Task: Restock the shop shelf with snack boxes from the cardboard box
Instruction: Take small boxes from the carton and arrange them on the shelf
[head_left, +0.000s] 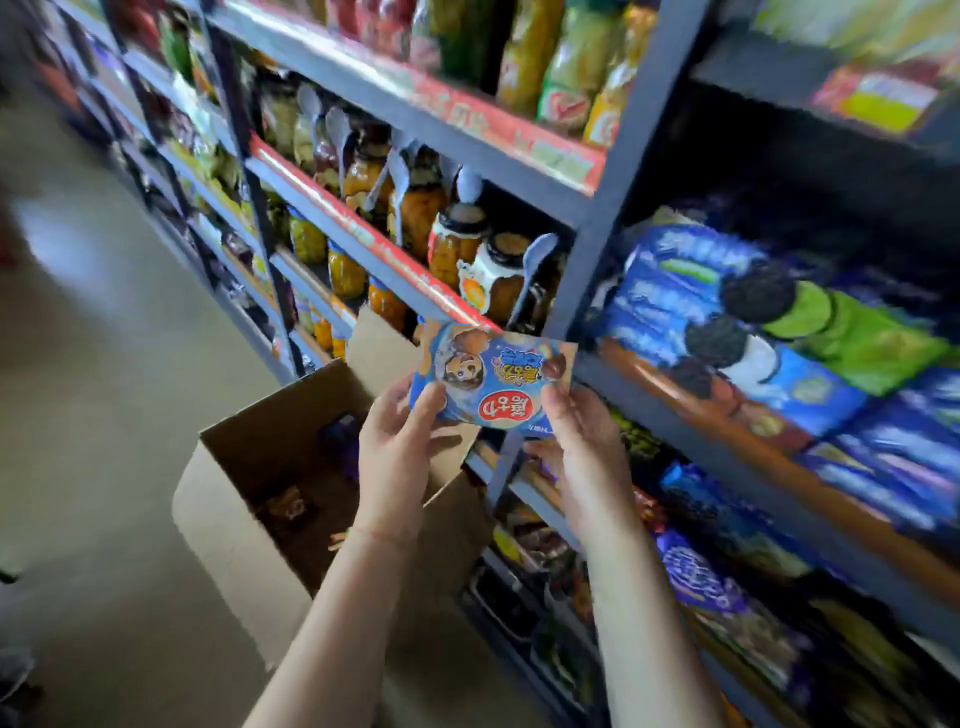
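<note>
Shop aisle, pale floor (104, 364) on the left, grey metal shelving (618, 171) running up the right. Nearest, both forearms reached forward over an open cardboard box (234, 519) standing on the floor against the shelving; dark wrapped packets lay blurred in its bottom. Left hand (395, 441) pinched the lower left corner of a blue snack box (493, 374), thumb on its face. Right hand (582, 431) gripped the lower right corner, thumb on top, fingers beneath. The snack box was held flat and upside down to the camera, in front of a shelf upright, above the cardboard box. It showed a cartoon face and a red oval with white Korean lettering, not legible. Right of it: stacked blue cookie packs (675, 312) showing dark sandwich cookies. Beyond: jars (457, 244) of orange preserves with pale spoons attached, behind red shelf strips (363, 234). Top shelf: blurred bottles (571, 67).
</note>
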